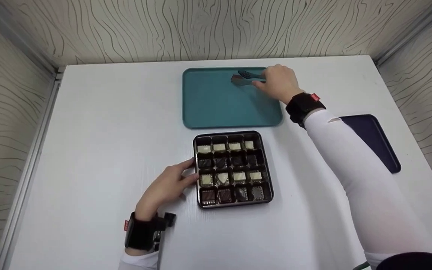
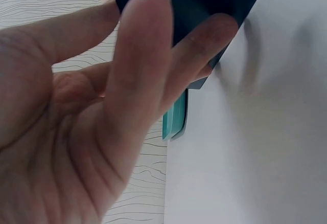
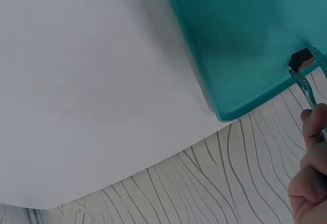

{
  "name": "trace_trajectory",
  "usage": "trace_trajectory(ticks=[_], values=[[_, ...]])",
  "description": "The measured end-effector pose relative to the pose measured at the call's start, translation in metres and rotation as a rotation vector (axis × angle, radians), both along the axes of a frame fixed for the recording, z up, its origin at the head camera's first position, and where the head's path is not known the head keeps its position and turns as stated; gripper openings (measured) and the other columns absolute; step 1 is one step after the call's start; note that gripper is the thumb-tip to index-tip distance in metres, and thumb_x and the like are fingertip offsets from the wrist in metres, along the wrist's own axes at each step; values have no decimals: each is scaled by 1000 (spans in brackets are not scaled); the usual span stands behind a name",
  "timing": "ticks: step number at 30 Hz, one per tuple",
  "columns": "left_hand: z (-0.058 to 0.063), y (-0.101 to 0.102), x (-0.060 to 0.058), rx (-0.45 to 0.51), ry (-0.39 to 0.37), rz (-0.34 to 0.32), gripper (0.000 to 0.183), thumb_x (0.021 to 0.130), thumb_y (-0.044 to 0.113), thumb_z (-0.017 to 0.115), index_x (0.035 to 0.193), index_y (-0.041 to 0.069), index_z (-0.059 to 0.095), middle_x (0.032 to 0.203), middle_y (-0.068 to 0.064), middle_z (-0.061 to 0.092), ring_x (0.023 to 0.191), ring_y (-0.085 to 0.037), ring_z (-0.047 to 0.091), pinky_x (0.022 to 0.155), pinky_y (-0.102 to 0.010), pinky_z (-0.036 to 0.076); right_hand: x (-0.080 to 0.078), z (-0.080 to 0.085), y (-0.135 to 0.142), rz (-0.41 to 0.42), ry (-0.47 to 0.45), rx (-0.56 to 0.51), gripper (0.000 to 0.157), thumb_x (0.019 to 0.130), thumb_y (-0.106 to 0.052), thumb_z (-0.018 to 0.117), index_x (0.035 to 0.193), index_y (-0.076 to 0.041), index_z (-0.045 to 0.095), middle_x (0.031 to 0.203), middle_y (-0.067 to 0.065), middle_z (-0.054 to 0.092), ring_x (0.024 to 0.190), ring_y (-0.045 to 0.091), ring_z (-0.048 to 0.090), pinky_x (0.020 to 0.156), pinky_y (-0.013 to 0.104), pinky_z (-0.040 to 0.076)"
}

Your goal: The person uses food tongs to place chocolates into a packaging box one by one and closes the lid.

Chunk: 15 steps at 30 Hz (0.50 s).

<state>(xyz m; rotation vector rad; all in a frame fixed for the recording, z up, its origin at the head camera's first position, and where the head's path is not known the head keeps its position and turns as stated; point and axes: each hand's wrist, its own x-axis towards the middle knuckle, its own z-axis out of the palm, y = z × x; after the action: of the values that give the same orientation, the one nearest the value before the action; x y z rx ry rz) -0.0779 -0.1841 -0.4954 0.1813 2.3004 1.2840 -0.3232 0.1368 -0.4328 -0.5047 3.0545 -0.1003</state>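
My right hand point(image 1: 281, 82) grips dark teal tongs point(image 1: 251, 77) over the far part of a teal tray point(image 1: 219, 108). Between the tong tips is a small brown chocolate point(image 3: 301, 59), close over the tray in the right wrist view. With thumb and fingers, my left hand point(image 1: 167, 185) holds the left edge of a black chocolate box point(image 1: 234, 206), nearer to me than the tray. Rows of pale and dark chocolates fill its compartments. In the left wrist view, fingers point(image 2: 214, 35) lie against the box's dark outer side.
A dark navy tray point(image 1: 377, 138) lies at the right, partly hidden behind my right sleeve point(image 1: 354, 168). Everything stands on a white table point(image 1: 118, 112). Wood-grain patterned panels point(image 1: 216, 30) rise behind it and along both sides.
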Motion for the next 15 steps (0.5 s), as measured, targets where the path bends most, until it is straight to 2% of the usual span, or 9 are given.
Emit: trace_trajectory(ticks=[5, 8, 12, 15], values=[[1, 0, 0, -16, 6, -2, 61, 107, 27, 61, 160, 3, 42, 137, -25, 69, 57, -23, 71, 72, -31, 57, 1, 10, -3, 38, -42, 21, 43, 104, -40, 63, 89, -1, 77, 60, -3, 37, 64, 19, 42, 57, 32, 30], [0, 0, 0, -25, 8, 1, 61, 107, 27, 61, 160, 3, 43, 140, -24, 68, 57, -22, 71, 75, -31, 57, 1, 13, -7, 50, -42, 18, 43, 104, -39, 64, 80, -4, 72, 59, -4, 33, 64, 19, 40, 57, 32, 29], [0, 0, 0, -24, 9, 3, 61, 107, 27, 61, 160, 4, 43, 141, -24, 67, 57, -22, 71, 76, -31, 56, -1, 13, -11, 43, -39, 1, 50, 104, -37, 64, 64, -10, 52, 59, -6, 28, 61, 16, 34, 56, 31, 25], [0, 0, 0, -21, 12, 1, 60, 107, 27, 61, 160, 4, 43, 140, -23, 68, 57, -21, 70, 75, -31, 56, -2, 12, -13, 37, -43, -11, 55, 104, -35, 64, 60, -14, 37, 59, -6, 24, 59, 15, 29, 55, 30, 23]])
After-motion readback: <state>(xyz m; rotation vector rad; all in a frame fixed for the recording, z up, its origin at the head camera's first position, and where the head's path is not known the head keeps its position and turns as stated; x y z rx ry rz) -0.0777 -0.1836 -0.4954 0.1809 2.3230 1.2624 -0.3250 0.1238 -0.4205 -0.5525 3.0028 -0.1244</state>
